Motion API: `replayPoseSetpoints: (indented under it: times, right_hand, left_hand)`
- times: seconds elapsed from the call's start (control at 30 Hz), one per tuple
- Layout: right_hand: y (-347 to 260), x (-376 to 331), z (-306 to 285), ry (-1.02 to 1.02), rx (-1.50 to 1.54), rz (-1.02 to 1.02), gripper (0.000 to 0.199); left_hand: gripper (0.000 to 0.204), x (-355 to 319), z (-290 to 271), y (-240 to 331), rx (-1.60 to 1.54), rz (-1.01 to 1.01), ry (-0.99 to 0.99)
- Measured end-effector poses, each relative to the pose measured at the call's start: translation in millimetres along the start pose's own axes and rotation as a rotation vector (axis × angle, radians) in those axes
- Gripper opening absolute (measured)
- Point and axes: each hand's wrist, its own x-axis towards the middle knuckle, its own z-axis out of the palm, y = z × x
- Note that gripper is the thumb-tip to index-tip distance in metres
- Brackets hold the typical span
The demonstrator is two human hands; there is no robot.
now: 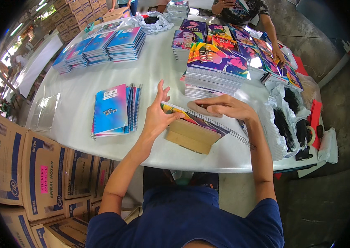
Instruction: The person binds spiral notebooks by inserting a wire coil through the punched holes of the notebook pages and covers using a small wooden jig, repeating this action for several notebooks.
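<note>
A notebook with a colourful cover (200, 122) stands on its edge, tilted, against a tan block (193, 138) on the table. My left hand (158, 113) grips its left end, the thumb in front and the other fingers raised behind. Along the notebook's top edge runs a wire spiral coil (241, 137), whose free end sticks out past the right corner. My right hand (228, 108) is closed over the coil, its fingers bent on a flat grey-brown piece (202, 109) lying along it. What that piece is, I cannot make out.
Blue-pink spiral notebooks (111, 109) lie left of my hands. Taller stacks (125, 43) stand behind them. Uncoiled, colourful-covered stacks (216, 70) fill the far right. Black coils (282, 128) in white wrapping lie at right, near tape (311, 135). Cartons (42, 173) stand left. Across, a co-worker's hand (279, 56) touches covers.
</note>
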Motion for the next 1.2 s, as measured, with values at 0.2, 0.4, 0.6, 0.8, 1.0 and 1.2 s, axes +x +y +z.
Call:
replayPoseSetpoints:
  times: [0.2,0.4,0.6,0.8,1.0,1.2]
  right_hand:
    - [37.7,17.3,7.0,0.014,-0.024,-0.084,0.049]
    - [13.9,6.2,10.5,0.092,0.088,-0.17,0.044]
    - [26.5,13.7,4.4,0.103,0.173,-0.19,0.045]
    - [36.3,19.9,2.1,0.088,0.655,-0.195,0.045]
    - [35.5,32.4,5.9,0.114,0.446,-0.137,0.046]
    - [30.0,48.3,10.9,0.149,0.364,-0.119,0.042]
  left_hand:
    - [0.12,-4.0,0.7,-4.2,-0.108,-0.013,-0.035]
    - [0.111,-6.6,-3.4,-6.5,-0.198,-0.082,-0.046]
    - [0.102,-7.6,-12.9,-3.9,-0.408,-0.135,-0.04]
    - [0.094,-9.3,-15.6,-1.1,-0.457,-0.153,-0.034]
    - [0.094,-9.5,-15.4,-3.3,-0.487,-0.124,-0.007]
    - [0.095,-9.2,-13.9,-6.5,-0.5,-0.119,0.018]
